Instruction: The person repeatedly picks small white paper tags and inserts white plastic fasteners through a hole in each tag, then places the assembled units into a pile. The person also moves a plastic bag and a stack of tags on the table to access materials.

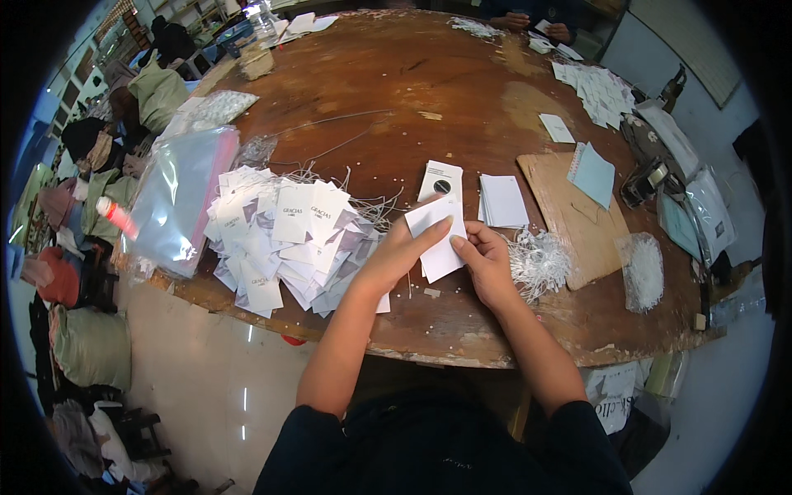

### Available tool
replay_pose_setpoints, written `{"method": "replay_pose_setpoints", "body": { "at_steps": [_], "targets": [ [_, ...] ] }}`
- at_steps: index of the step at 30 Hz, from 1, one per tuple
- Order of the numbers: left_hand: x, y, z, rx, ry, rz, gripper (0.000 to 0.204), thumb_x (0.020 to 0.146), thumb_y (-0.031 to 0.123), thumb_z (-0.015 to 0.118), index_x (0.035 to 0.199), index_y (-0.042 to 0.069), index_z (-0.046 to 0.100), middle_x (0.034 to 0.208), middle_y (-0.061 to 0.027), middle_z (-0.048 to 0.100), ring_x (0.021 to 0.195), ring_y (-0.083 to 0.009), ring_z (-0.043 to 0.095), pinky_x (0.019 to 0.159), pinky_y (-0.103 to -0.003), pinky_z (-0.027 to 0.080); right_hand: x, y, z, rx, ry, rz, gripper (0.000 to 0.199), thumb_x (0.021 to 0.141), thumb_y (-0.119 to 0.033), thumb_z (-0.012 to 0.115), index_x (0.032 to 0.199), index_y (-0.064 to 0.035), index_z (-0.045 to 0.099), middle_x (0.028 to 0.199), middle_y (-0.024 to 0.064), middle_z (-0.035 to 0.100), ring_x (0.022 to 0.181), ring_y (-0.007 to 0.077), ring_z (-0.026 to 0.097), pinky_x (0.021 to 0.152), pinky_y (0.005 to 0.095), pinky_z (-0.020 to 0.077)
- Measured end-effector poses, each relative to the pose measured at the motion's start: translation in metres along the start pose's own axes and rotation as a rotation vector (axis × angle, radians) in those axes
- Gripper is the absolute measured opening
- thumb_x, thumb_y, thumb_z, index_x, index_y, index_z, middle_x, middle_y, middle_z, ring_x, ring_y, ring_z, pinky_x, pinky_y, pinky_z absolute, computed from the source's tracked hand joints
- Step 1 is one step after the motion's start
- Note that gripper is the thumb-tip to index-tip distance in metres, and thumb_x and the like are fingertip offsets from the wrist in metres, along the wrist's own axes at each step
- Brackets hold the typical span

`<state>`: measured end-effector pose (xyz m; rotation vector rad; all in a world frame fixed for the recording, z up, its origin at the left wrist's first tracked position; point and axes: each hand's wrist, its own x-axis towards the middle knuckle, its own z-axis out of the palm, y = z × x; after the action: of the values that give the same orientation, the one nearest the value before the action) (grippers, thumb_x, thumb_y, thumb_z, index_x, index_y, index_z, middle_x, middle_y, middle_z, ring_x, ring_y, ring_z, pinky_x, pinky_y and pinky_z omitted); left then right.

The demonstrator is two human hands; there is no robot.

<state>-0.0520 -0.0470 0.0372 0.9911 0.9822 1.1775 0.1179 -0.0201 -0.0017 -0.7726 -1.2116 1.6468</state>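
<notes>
1. One thin, white, rectangular paper card, with what looks like another beneath it, is held between both hands, near the front edge of the worn brown wooden table.
2. The bare left hand grasps the card from its left side: the thumb lies across the face, and the remaining fingers are mostly hidden behind.
3. The bare right hand pinches the card's right edge, thumb in front and index finger curled near it. Both forearms slant up from the lower edge and converge, elbows apart.
4. Handling of this card appears unfinished, since it is in both hands; no cord shows on it.
5. Just beyond lies a white printed card with a black disc; to its right sits a neat stack of plain white cards, which seems left to do.
6. Beside the right hand is a tangled bundle of white strings, apparently unused.
7. Left of the hands spreads a large loose heap of white printed cards, with thin cords trailing behind. This probably is the finished portion, though I cannot tell how many cards are strung.
8. Farther right, a clear plastic packet of white strings suggests further supply.
</notes>
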Motion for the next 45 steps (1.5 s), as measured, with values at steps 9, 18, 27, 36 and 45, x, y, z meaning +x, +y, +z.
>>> {"method": "replay_pose_setpoints", "body": {
  "at_steps": [9,18,27,36,45],
  "targets": [
    [0.015,-0.037,0.032,-0.491,0.047,0.055,0.053,0.106,0.038,0.031,0.140,-0.001,0.040,0.138,-0.0136,0.052,0.127,-0.0242,0.051,0.108,-0.041,0.041,0.001,-0.010,-0.003,-0.048,0.215,-0.163,0.020,0.095,-0.007,0.062,0.112,0.0018,0.056,0.099,0.0064,0.066,0.087,0.0084,0.060,0.077,0.0219,0.0475],
    [0.023,-0.053,0.031,-0.198,0.236,0.148,0.042,0.107,0.035,0.036,0.127,0.001,0.050,0.119,-0.0109,0.062,0.108,-0.0189,0.063,0.094,-0.036,0.053,0.008,-0.007,-0.011,-0.192,0.350,-0.231,0.019,0.100,-0.016,0.056,0.106,0.0015,0.053,0.091,0.0058,0.064,0.081,0.0080,0.059,0.072,0.0232,0.0483],
    [0.027,-0.050,0.019,-0.196,0.437,0.275,0.034,0.106,0.029,0.043,0.121,0.002,0.056,0.108,-0.0031,0.063,0.088,-0.0071,0.059,0.072,-0.023,0.049,0.008,-0.015,-0.017,-0.044,0.317,-0.171,0.019,0.098,-0.013,0.058,0.112,0.0007,0.056,0.094,0.0050,0.066,0.081,0.0086,0.060,0.071,0.0239,0.0495],
    [0.016,-0.044,0.027,-0.526,0.168,0.153,0.040,0.106,0.030,0.040,0.133,0.001,0.047,0.127,-0.0118,0.057,0.118,-0.0183,0.056,0.098,-0.036,0.047,0.003,-0.008,-0.009,-0.568,0.276,-0.261,0.031,0.087,-0.009,0.073,0.111,0.0009,0.058,0.096,0.0090,0.064,0.084,0.0107,0.058,0.076,0.0264,0.0482],
    [0.021,-0.050,0.031,-0.201,0.252,0.209,0.038,0.099,0.021,0.060,0.128,-0.002,0.051,0.118,-0.0096,0.063,0.106,-0.0131,0.060,0.091,-0.029,0.048,0.006,-0.001,-0.008,-0.402,0.268,-0.301,0.030,0.089,-0.010,0.070,0.110,0.0017,0.053,0.096,0.0106,0.064,0.088,0.0129,0.061,0.080,0.0272,0.0499]
  ]
}}
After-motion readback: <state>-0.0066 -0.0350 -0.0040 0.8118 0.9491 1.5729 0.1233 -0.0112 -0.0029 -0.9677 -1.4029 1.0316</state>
